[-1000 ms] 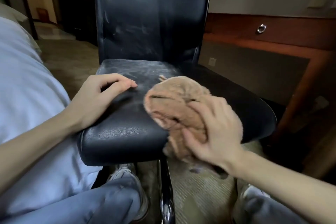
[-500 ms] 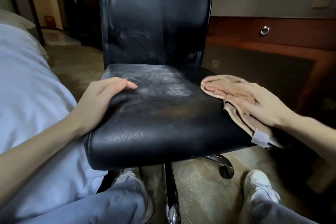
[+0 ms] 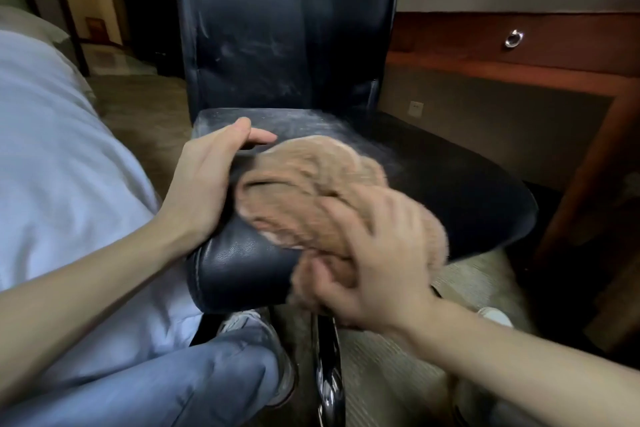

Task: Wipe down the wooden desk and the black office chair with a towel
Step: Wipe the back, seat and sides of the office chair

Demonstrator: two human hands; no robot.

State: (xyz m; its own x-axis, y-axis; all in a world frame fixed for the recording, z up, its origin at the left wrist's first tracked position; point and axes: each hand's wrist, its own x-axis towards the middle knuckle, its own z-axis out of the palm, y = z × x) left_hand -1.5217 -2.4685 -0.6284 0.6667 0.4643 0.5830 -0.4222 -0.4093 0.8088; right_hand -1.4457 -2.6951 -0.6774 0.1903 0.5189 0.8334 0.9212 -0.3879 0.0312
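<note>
Tan, fluffy and blurred, the bunched towel [image 3: 322,191] lies front-left on the seat of the black chair [image 3: 457,191], gripped by the right hand [image 3: 377,263]. The left hand [image 3: 204,184] rests just beside it on the seat edge, fingers relaxed. The wooden desk [image 3: 485,55] stands to the right and a white bedsheet [image 3: 52,149] lies to the left.

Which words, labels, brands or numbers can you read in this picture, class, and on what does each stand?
None can be read.
The black leather office chair, the tan fluffy towel under the right hand and the reddish wooden desk show no lettering.
The small pale wall plate is too small to tell.
</note>
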